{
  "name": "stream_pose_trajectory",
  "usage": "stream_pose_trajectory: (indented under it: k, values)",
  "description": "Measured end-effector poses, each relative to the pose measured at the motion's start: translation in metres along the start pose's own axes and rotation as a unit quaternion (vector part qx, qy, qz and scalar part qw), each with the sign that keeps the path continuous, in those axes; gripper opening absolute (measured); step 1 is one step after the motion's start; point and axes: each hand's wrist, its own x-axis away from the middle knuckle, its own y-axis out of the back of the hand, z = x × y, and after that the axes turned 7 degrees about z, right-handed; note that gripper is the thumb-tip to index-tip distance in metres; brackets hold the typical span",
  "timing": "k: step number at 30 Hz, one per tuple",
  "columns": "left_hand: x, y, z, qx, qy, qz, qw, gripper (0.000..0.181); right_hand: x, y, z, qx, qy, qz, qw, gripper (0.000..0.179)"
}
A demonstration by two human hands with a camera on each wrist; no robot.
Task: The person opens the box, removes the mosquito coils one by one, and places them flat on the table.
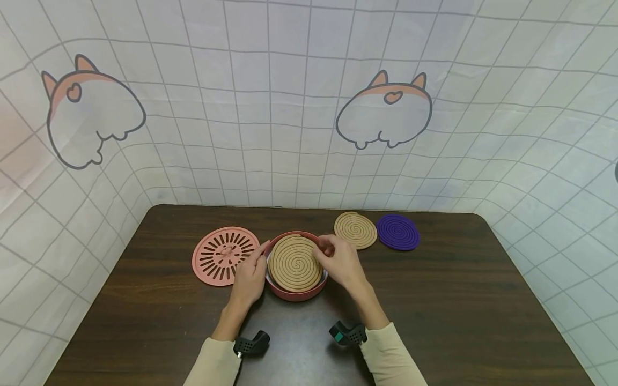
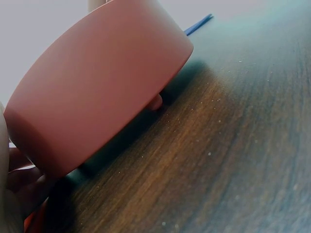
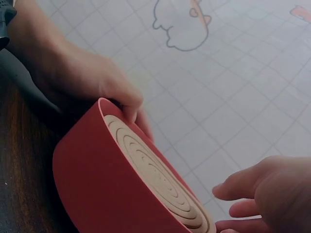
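Note:
A beige mosquito coil [image 1: 295,262] lies in a round red mosquito-coil box [image 1: 296,296], its edge close to the rim on the right. My left hand [image 1: 250,276] grips the box's left wall, with fingers curled at the rim. In the left wrist view, the box wall [image 2: 102,82] stands slightly off the tabletop on small feet. At the right rim is my right hand [image 1: 341,261]; its thumb is apart from the coil in the right wrist view, and its lower fingers [image 3: 243,225] are at the coil's edge. Whether they touch it is hard to tell.
A pink slotted lid [image 1: 212,274] lies left of the box. Behind it to the right are another beige coil [image 1: 355,230] and a purple coil [image 1: 398,232]. All stand on a dark wooden table [image 1: 458,300], with a grid-patterned curtain [image 1: 289,134] along its back edge.

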Motion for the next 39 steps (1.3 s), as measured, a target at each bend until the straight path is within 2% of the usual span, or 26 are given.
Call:
stream_pose_trajectory:
  k: [10,19,26,32,35,39]
  values:
    - [0.000,0.000,0.001,-0.001,-0.004,-0.007,1.0000,0.043,0.002,-0.003,0.003,0.029,0.004,0.032,0.9991,0.037]
    - [0.000,0.000,0.002,0.001,-0.013,-0.012,0.9998,0.043,0.002,-0.002,0.005,0.013,0.010,0.040,0.9990,0.032]
    - [-0.001,-0.001,0.002,0.002,-0.011,-0.015,0.9998,0.043,0.001,0.000,0.008,-0.032,0.004,0.052,0.9981,0.023]
    - [-0.001,-0.001,0.002,-0.001,-0.007,-0.009,0.9999,0.043,0.002,0.005,0.008,-0.090,0.007,0.064,0.9938,0.023]
    - [-0.001,-0.001,0.001,-0.003,-0.009,-0.007,0.9999,0.043,0.002,0.008,0.006,-0.116,0.007,0.087,0.9895,0.024]
    - [0.000,0.000,0.001,-0.006,-0.009,-0.004,0.9999,0.043,0.002,0.013,0.002,-0.137,0.011,0.140,0.9805,0.023]
